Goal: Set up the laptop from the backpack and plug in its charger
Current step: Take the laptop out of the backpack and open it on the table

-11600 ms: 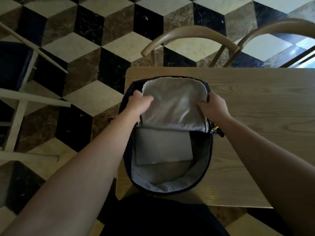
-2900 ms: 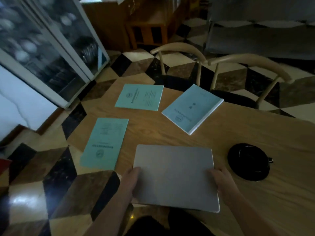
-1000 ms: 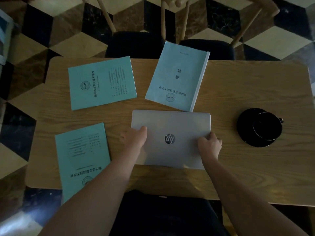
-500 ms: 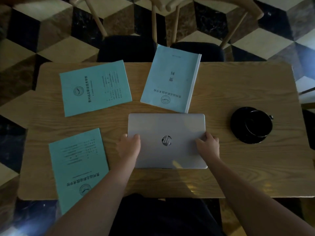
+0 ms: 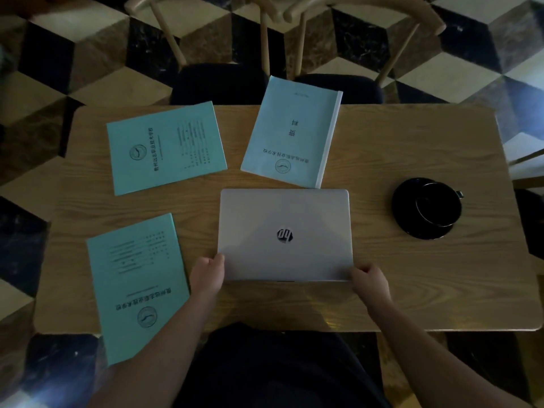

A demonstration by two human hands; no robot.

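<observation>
A silver laptop [image 5: 284, 231] with a round logo lies closed and flat on the wooden table [image 5: 412, 275], in front of me. My left hand [image 5: 207, 275] grips its near left corner, fingers curled at the edge. My right hand [image 5: 369, 278] holds the near right corner the same way. No backpack or charger is in view.
Three teal booklets lie on the table: one far left [image 5: 164, 147], one near left [image 5: 137, 285] overhanging the edge, a thicker one [image 5: 291, 132] just behind the laptop. A black cup on a black saucer [image 5: 426, 207] stands to the right. Two wooden chairs [image 5: 265, 39] face me.
Both hands have slid back along the laptop's sides to its near corners. The laptop stays flat and closed in about the same spot.
</observation>
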